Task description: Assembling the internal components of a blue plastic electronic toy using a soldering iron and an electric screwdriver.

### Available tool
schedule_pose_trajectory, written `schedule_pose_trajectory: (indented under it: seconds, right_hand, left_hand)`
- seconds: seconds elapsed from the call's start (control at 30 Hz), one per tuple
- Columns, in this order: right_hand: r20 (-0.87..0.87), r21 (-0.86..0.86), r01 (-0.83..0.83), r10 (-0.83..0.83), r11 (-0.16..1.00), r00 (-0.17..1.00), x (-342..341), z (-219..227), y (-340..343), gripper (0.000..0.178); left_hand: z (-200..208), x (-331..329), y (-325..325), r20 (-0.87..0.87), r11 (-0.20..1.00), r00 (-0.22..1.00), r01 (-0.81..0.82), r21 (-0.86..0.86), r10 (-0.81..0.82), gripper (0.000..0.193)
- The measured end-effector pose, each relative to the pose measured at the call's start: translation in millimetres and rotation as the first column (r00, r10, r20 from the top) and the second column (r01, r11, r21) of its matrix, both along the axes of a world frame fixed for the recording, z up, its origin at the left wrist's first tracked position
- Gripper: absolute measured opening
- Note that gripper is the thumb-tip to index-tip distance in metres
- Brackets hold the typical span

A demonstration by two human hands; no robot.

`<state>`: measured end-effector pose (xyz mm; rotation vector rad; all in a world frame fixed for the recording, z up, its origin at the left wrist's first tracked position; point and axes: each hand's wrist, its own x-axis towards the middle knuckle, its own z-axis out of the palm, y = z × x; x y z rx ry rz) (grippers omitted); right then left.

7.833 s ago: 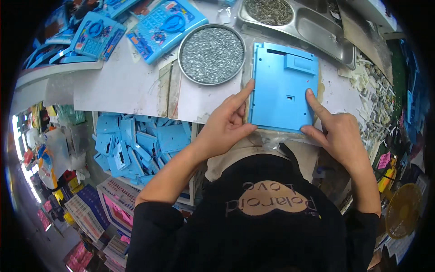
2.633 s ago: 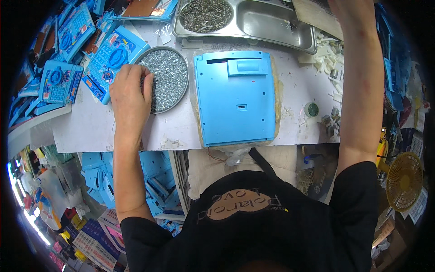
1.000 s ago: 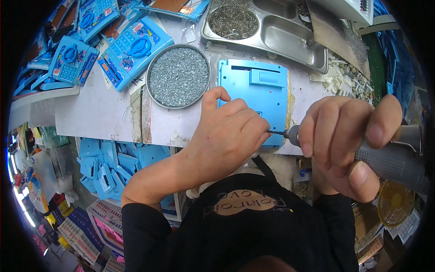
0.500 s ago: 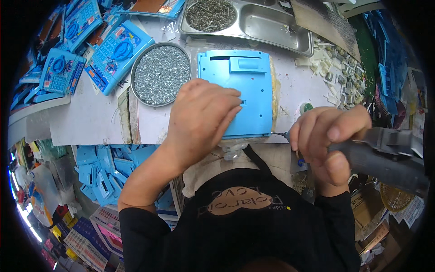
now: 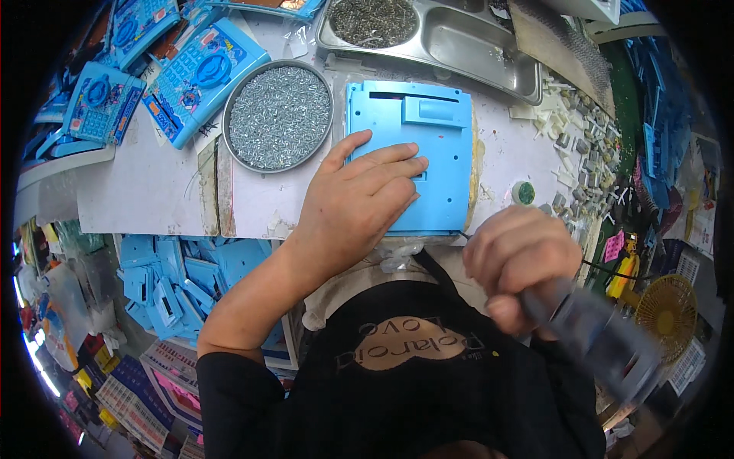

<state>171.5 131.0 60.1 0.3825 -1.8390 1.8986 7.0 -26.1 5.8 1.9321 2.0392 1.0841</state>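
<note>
A blue plastic casing (image 5: 446, 183) lies on the table in front of me, its back with several screw holes facing up. My left hand (image 5: 355, 187) rests on its left half, fingers stretched out and the thumb apart at the upper left. In my right hand (image 5: 524, 260) is a dark electric screwdriver (image 5: 604, 336), blurred by motion. Its thin bit points at the casing's lower right corner; whether it touches I cannot tell. Left of the casing stands a round metal bowl (image 5: 226, 128) full of small silver screws (image 5: 279, 115).
A steel compartment tray (image 5: 470, 50) holding small dark metal parts sits at the back. Blue toy housings with printed fronts (image 5: 206, 73) are piled at the far left. White and grey small parts (image 5: 569, 164) are strewn at the right, near a green-topped round piece (image 5: 523, 192). Blue parts (image 5: 172, 283) fill a box below the table.
My left hand has gone from bunched fingers to lying spread on the casing. My right hand has lowered slightly leftward, and the screwdriver's rear end has swung down toward me. The view has shifted slightly.
</note>
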Motion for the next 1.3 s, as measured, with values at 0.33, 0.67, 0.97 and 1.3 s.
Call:
schedule_pose_trajectory:
  seconds: [0.33, 0.67, 0.97, 1.3]
  right_hand:
    - [-0.074, 0.012, 0.019, -0.018, 1.000, 0.997, -32, 6, 12, 0.020]
    - [0.009, 0.046, -0.060, 0.060, 0.997, 0.998, -37, -1, 15, 0.020]
    - [0.000, -0.096, -0.147, 0.147, 0.985, 0.989, -44, -3, 25, 0.017]
    - [0.046, 0.107, 0.008, -0.013, 0.994, 0.999, -59, -7, 51, 0.023]
  left_hand:
    - [1, -3, -1, 0.026, 1.000, 1.000, 0.002, -0.012, -0.002, 0.013]
    - [-3, -7, -3, 0.029, 0.999, 1.000, 0.010, -0.043, -0.009, 0.018]
    - [-1, -7, -1, 0.034, 0.998, 0.999, 0.010, -0.057, -0.008, 0.024]
    - [-1, -8, 0, 0.076, 0.998, 0.997, 0.015, -0.068, -0.010, 0.028]
